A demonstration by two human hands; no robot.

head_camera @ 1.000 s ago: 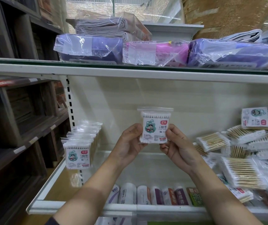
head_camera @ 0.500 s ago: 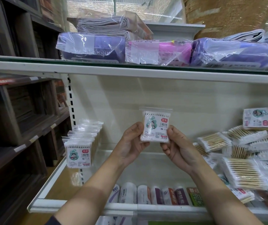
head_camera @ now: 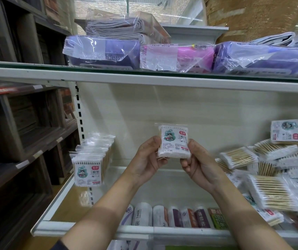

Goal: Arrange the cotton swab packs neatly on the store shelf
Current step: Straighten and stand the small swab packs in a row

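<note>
- Left hand (head_camera: 147, 159) pinching the swab pack (head_camera: 174, 141) at its left edge, right hand (head_camera: 197, 164) gripping the right edge.
- Pack held upright in the air, label facing near, over the shelf (head_camera: 94, 230).
- Neat row of packs (head_camera: 90, 159) standing far left.
- Loose pile of packs (head_camera: 270, 170) heaped right.

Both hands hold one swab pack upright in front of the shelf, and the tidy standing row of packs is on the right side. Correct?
Not quite: the head view shows the tidy standing row on the left; the right side holds a loose pile. Left hand and right hand do hold one swab pack upright.
</note>
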